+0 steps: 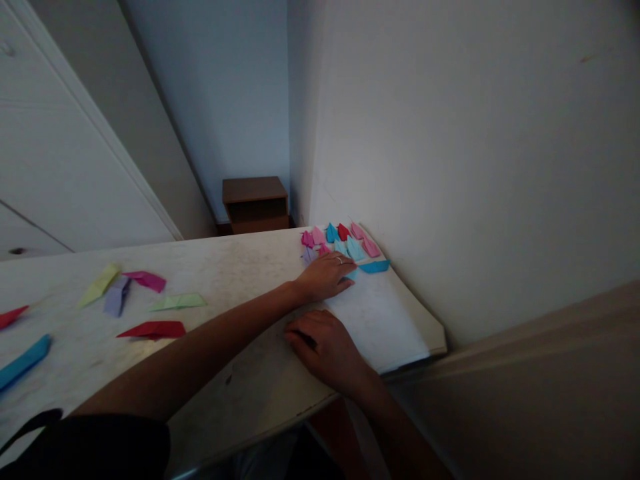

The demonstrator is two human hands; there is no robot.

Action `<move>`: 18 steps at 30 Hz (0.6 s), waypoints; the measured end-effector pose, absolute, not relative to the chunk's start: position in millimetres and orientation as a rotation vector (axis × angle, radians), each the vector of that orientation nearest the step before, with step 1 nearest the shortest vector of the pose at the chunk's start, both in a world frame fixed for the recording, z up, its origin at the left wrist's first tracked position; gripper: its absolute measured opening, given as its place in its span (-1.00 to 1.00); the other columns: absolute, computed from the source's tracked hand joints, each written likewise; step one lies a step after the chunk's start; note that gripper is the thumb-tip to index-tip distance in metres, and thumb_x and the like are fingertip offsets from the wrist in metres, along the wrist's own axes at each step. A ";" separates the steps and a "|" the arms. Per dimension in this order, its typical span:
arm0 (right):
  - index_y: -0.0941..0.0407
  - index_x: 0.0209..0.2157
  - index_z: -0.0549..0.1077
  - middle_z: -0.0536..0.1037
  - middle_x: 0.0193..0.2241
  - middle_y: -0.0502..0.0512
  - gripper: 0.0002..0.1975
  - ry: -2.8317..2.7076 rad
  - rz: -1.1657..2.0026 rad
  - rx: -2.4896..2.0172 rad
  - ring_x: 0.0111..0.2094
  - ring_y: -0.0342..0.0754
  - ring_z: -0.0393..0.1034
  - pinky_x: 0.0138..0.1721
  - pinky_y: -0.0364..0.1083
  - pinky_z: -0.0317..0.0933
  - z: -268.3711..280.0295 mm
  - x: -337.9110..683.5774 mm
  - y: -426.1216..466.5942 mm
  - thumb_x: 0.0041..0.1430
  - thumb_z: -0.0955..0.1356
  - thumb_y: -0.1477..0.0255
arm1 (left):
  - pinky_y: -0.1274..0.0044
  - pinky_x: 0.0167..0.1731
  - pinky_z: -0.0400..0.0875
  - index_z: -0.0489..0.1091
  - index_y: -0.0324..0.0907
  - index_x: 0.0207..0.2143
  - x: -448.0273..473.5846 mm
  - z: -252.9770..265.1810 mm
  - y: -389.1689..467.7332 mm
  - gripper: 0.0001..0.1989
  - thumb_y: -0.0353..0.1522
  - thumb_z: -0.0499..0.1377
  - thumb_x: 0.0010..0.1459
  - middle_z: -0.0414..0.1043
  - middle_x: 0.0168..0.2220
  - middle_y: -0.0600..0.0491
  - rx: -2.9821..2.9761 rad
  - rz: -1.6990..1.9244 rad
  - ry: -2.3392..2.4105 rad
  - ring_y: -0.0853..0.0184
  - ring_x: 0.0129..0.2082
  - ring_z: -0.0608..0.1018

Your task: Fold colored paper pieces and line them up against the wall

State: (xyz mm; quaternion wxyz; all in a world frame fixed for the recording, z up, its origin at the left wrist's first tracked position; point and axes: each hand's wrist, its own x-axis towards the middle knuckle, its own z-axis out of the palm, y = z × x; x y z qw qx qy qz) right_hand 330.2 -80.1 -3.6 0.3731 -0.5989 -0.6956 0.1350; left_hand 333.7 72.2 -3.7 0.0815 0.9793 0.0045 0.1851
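My left hand (327, 277), with a ring on one finger, reaches across to the far right end of the table. A light-blue folded paper piece (353, 274) shows between its fingers and thumb, mostly covered. Just beyond the fingertips lie rows of small folded paper pieces, among them a pale-blue one (355, 249), a red one (343, 231) and a pink one (371, 247). A longer blue folded strip (374, 267) is right of the hand. Nearer to me, my right hand (325, 347) rests on the table with its fingers curled in, apparently around nothing.
On the left of the white table (240, 267) lie loose folded papers: yellow (101, 283), lilac (117, 297), magenta (145, 280), pale green (179, 302), red (153, 329) and blue (24, 362). White paper (380, 320) covers the right end. A wall (475, 167) borders it.
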 end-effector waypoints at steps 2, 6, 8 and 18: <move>0.12 -0.31 0.53 0.58 -0.36 0.04 -0.90 -1.783 0.345 -1.536 -0.28 -0.06 0.42 -0.19 -0.09 0.18 -3.8 330.3 -80.1 0.24 0.34 0.51 | 0.31 0.07 0.33 0.44 -0.28 -0.02 335.1 -2.8 70.2 -0.69 -0.30 0.15 0.25 0.52 -0.03 -0.14 2.925 0.528 0.035 0.16 0.02 0.49; 0.13 -0.32 0.53 0.58 -0.36 0.04 -0.91 -1.775 0.345 -1.535 -0.29 -0.07 0.42 -0.19 -0.10 0.17 -3.7 330.0 -80.1 0.23 0.35 0.52 | 0.33 0.04 0.34 0.46 -0.26 -0.05 335.9 -2.7 66.3 -0.71 -0.30 0.17 0.24 0.54 -0.08 -0.10 2.882 0.514 0.118 0.18 -0.04 0.51; 0.13 -0.32 0.53 0.58 -0.36 0.04 -0.91 -1.770 0.346 -1.528 -0.29 -0.07 0.42 -0.20 -0.10 0.17 -3.6 329.8 -80.1 0.23 0.36 0.52 | 0.34 0.04 0.34 0.47 -0.26 -0.05 335.9 -3.5 65.4 -0.71 -0.30 0.18 0.23 0.55 -0.08 -0.10 2.864 0.513 0.159 0.18 -0.04 0.51; 0.13 -0.30 0.52 0.58 -0.33 0.05 -0.90 -1.774 0.376 -1.539 -0.26 -0.07 0.42 -0.17 -0.10 0.18 -2.4 329.8 -81.1 0.25 0.34 0.52 | 0.35 0.02 0.35 0.47 -0.24 -0.04 335.2 -7.8 66.6 -0.71 -0.29 0.17 0.24 0.55 -0.08 -0.08 2.862 0.540 0.184 0.18 -0.04 0.51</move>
